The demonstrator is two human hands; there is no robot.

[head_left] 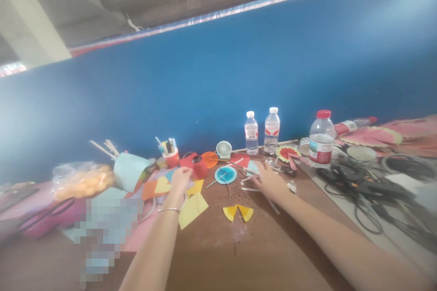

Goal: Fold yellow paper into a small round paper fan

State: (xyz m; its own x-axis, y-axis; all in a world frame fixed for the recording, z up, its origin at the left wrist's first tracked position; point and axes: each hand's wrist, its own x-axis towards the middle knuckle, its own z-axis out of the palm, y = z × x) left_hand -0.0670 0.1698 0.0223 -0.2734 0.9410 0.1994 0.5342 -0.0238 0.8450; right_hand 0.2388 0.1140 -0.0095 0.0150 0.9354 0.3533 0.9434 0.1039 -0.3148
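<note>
head view, reaching forward with both bare hands over a brown tabletop [211,254]. has the left hand [180,179] mostly closed, fingers curled and tips drawn close together, just beside a red rounded object with a dark round top [200,170]; cannot tell if gripping anything there. wears a thin silver-coloured bracelet [170,210] at the left wrist. under and around this hand, loose yellow paper sheets [193,211] among orange and blue ones. has the right hand [271,183] partly open, fingers bent and slightly spread, at a light-blue paper piece [253,167] and thin white paper strips [251,189]; cannot tell whether pinching any of these. between the two hands, a round blue pleated paper rosette [226,175] on the tabletop; nearer the body than either hand, two yellow pleated paper fans [231,213] side by side. beyond the left hand, a red cup full of pens [171,159]. beyond the right hand, two clear plastic bottles with white caps [251,134]; farther to its right, a larger clear bottle with a red cap [321,145] and tangled black cables [365,191].
</note>
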